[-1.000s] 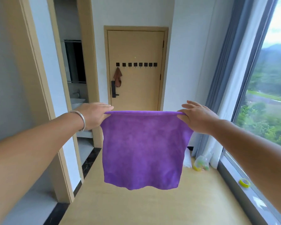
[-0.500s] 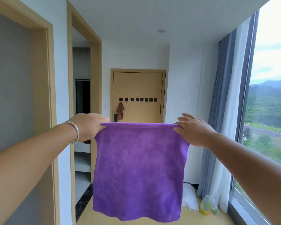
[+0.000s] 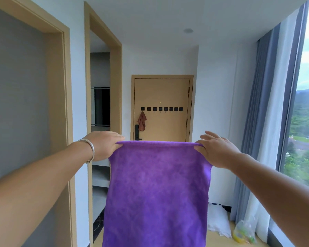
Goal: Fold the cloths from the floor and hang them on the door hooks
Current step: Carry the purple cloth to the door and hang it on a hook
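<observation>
The view has been raised since a second ago: ceiling is now seen and the floor has largely dropped out. The door (image 3: 161,107) at the corridor's end is still well away, so hanging is judged not yet near. The purple cloth (image 3: 157,193) is held spread and unfolded, hanging lower in the view than before. Its top corners are pinched by the left hand (image 3: 103,146) and right hand (image 3: 216,150). One brown cloth (image 3: 141,121) remains on the leftmost of the hooks (image 3: 161,109)
</observation>
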`<act>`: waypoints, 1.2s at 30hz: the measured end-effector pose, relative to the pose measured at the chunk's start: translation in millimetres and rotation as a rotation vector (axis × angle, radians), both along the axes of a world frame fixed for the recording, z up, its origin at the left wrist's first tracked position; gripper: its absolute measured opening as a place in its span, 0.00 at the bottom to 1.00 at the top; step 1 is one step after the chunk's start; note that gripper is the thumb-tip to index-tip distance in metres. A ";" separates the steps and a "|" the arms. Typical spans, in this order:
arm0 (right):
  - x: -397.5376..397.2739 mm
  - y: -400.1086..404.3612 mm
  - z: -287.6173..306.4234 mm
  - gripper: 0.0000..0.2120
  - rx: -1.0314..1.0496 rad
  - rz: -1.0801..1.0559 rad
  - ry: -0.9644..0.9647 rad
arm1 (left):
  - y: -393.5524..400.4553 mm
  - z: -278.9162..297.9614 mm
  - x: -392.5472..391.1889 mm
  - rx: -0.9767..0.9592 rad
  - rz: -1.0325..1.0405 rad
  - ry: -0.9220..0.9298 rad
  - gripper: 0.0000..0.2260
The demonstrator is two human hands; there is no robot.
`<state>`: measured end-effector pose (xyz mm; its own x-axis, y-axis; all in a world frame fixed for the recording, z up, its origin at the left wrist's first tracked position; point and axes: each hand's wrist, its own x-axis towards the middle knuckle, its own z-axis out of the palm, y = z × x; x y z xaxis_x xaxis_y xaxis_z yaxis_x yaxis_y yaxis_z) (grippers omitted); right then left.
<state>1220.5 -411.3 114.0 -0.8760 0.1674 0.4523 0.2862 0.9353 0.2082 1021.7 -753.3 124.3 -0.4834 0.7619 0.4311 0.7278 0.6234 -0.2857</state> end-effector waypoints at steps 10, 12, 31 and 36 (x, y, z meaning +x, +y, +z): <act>-135.8 11.5 -11.8 0.24 -0.003 -0.016 -0.012 | 20.2 -22.3 -139.5 0.053 -0.029 -0.065 0.13; -167.6 12.0 -13.3 0.24 0.004 -0.022 -0.030 | 23.2 -25.0 -171.8 0.048 -0.032 -0.073 0.12; -397.1 75.2 -22.0 0.21 -0.060 -0.007 -0.052 | 96.8 -39.4 -399.7 0.045 -0.025 -0.113 0.13; -466.8 128.4 -24.6 0.21 -0.072 -0.003 -0.047 | 145.7 -38.6 -465.6 0.023 -0.014 -0.101 0.14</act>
